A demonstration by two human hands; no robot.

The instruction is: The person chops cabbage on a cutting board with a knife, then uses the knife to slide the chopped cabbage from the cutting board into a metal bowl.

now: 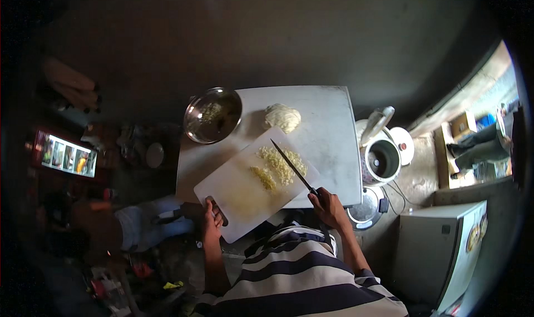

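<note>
My left hand (213, 221) grips a white plastic cutting board (246, 192) by its handle slot; the board lies at a slant over the front of the white table. In my right hand (327, 206) is a kitchen knife (290, 164), its dark blade pointing up and left above the board. Under and beside the blade is a heap of chopped pale vegetable (283, 167), with a smaller yellow chopped pile (263, 178) next to it. Beyond the board's far corner sits a pale cabbage (283, 117). A steel bowl (213, 115) holding some chopped pieces stands at the table's back left.
Right of the table (333, 108) stand an open rice cooker (380, 160) and a round lidded appliance (367, 208), with cords on the floor. A small white refrigerator (429, 246) is at lower right. A person (142, 223) stands at left; another person's legs (479, 150) show at far right.
</note>
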